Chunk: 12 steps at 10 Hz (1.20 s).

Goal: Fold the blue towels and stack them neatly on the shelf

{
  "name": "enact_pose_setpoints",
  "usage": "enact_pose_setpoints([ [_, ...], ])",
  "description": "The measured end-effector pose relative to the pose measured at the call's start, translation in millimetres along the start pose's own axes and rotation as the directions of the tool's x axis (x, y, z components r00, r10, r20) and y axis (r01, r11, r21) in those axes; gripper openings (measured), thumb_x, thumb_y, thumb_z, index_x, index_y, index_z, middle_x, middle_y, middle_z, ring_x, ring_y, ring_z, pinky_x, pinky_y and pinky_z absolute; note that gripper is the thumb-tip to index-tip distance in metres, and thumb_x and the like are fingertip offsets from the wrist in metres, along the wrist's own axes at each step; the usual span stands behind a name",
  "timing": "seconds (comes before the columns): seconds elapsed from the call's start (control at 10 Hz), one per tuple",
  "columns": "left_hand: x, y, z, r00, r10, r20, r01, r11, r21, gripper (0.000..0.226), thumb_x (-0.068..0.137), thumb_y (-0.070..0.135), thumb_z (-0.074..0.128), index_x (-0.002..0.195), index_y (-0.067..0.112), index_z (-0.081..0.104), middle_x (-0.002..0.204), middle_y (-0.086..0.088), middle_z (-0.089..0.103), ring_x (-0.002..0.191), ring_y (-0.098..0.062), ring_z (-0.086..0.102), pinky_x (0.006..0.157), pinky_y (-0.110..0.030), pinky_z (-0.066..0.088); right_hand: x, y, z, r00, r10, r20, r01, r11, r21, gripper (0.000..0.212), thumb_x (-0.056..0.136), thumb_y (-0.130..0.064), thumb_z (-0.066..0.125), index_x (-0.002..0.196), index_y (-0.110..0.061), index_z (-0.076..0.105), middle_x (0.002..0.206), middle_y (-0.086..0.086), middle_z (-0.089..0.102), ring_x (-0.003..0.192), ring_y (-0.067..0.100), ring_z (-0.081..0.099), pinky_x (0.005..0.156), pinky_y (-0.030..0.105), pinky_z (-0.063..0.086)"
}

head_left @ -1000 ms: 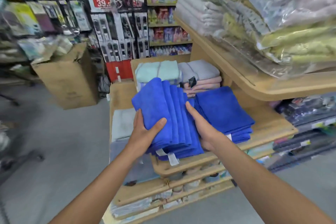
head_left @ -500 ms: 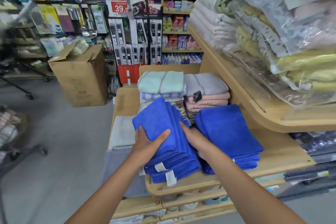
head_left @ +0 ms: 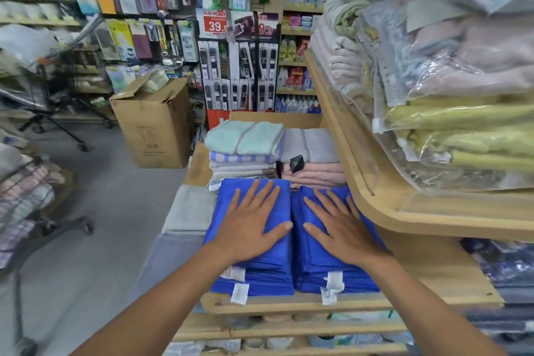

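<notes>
Towels lie in two blue stacks side by side on the wooden shelf (head_left: pixel 433 269), long axes running away from the person. Left hand (head_left: pixel 251 228) rests flat on the left stack (head_left: pixel 260 277), right hand (head_left: pixel 341 228) flat on the right stack (head_left: pixel 332 274). Both palms are spread, fingers extended, grasping nothing; each stack lies directly beneath its hand.

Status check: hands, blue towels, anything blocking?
Left hand flat, open on left blue stack. Right hand flat, open on right blue stack. Both stacks side by side on shelf. Nothing blocking.
</notes>
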State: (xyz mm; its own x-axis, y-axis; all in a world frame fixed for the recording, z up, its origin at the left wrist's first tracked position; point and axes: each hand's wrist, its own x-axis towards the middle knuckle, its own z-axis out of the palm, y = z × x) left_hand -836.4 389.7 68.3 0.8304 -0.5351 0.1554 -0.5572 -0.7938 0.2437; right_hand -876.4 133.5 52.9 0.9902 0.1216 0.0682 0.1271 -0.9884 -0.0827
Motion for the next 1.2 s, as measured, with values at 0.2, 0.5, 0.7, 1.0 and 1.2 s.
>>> enact_pose_setpoints([
  [0.2, 18.6, 23.6, 32.2, 0.988, -0.107, 0.108, 0.095, 0.990, 0.109, 0.073, 0.094, 0.068, -0.001, 0.159, 0.035, -0.011, 0.166, 0.016, -0.016, 0.152, -0.014, -0.022, 0.121, -0.057, -0.013, 12.8, 22.7, 13.2, 0.992, -0.009, 0.129, -0.029, 0.957, 0.287, 0.075, 0.080, -0.090, 0.002, 0.150, -0.063, -0.004, 0.158, -0.031, -0.020, 0.153, 0.002, -0.018, 0.127, 0.044, -0.005],
  [0.5, 23.5, 30.4, 47.1, 0.977, -0.208, 0.051, 0.201, 0.972, 0.119, 0.076, 0.089, 0.068, -0.011, 0.157, 0.035, -0.013, 0.166, 0.014, -0.016, 0.153, -0.016, -0.021, 0.120, -0.055, -0.016, 11.6, 12.4, 27.2, 1.000, 0.000, 0.029, -0.003, 0.996, 0.088, 0.079, 0.089, -0.076, -0.001, 0.160, -0.043, -0.003, 0.169, -0.013, -0.014, 0.156, 0.013, -0.014, 0.127, 0.046, -0.001],
  [0.7, 20.7, 28.9, 43.9, 0.981, -0.188, 0.037, 0.182, 0.975, 0.128, 0.078, 0.090, 0.069, -0.007, 0.159, 0.033, -0.008, 0.167, 0.014, -0.012, 0.153, -0.015, -0.018, 0.121, -0.056, -0.011, 11.6, 10.3, 26.7, 1.000, -0.001, -0.009, 0.002, 0.999, 0.041, 0.077, 0.091, -0.076, 0.001, 0.160, -0.042, 0.000, 0.170, -0.012, -0.007, 0.157, 0.016, -0.009, 0.127, 0.044, 0.000],
  [1.0, 8.7, 32.2, 34.9, 0.990, -0.140, -0.034, 0.142, 0.985, 0.093, 0.074, 0.096, 0.067, 0.008, 0.160, 0.031, 0.010, 0.168, 0.012, 0.006, 0.155, -0.015, -0.006, 0.124, -0.055, -0.002, -2.1, 5.2, 10.9, 0.996, -0.018, -0.084, 0.029, 0.990, 0.139, 0.073, 0.094, -0.073, 0.017, 0.158, -0.040, 0.026, 0.169, -0.016, 0.006, 0.156, 0.010, 0.001, 0.126, 0.035, 0.007],
  [1.2, -37.2, 59.9, 16.8, 0.959, -0.002, -0.283, -0.059, 0.977, -0.204, 0.038, 0.102, 0.046, 0.038, 0.135, 0.036, 0.052, 0.145, 0.017, 0.046, 0.144, -0.008, 0.032, 0.117, -0.037, 0.029, -50.0, -16.2, -17.0, 0.972, -0.107, -0.211, 0.194, 0.872, 0.449, 0.043, 0.101, -0.055, 0.038, 0.126, -0.033, 0.064, 0.142, -0.020, 0.048, 0.134, 0.003, 0.043, 0.112, 0.030, 0.038],
])
